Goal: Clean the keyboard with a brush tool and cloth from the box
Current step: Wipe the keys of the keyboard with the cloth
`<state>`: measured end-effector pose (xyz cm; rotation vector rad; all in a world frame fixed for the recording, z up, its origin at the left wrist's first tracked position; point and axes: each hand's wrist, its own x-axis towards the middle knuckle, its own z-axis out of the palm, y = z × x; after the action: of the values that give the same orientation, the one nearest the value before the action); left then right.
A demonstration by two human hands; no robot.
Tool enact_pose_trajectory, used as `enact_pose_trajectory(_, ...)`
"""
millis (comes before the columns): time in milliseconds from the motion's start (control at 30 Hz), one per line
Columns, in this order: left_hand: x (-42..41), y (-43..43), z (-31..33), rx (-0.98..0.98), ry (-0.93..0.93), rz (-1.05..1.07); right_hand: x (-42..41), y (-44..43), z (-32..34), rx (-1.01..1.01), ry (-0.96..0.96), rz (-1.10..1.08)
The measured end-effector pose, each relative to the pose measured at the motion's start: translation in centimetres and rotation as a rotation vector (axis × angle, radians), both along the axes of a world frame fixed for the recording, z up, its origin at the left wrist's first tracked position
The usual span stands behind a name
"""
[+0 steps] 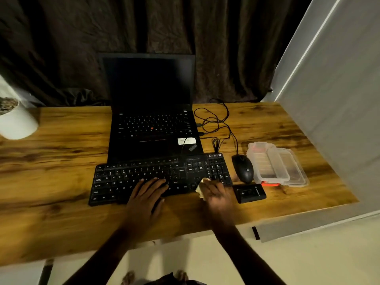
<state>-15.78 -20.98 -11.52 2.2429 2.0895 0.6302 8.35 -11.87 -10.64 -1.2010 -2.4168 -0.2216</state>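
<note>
- The keyboard is placed on the wooden desk, directly in front of the open laptop.
- The left hand is laid flat on the middle keys, with the fingers extended and nothing grasped.
- The cloth is grasped by the right hand and pressed on the keyboard's right section.
- The clear box is located just beside the mouse.

An open black laptop, a black mouse and a white pot sit on the wooden table.
</note>
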Motion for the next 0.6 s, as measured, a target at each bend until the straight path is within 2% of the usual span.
enact_pose_trajectory(100, 0.0, -0.1, 0.0, -0.003, -0.001, 0.004, 1.0, 0.9, 0.3, -0.013, -0.045, 0.04)
enact_pose_trajectory(333, 0.0, -0.1, -0.3, -0.001, 0.006, 0.017, 4.2, 1.9, 0.4, -0.065, 0.023, -0.096)
enact_pose_trajectory(500, -0.1, -0.1, -0.4, -0.004, 0.007, 0.018, 2.9, 0.9, 0.3, -0.044, -0.059, 0.082)
enact_pose_trajectory(600, 0.0, -0.1, -0.4, -0.011, 0.014, 0.023, 4.1, 1.7, 0.6, -0.106, -0.066, -0.041)
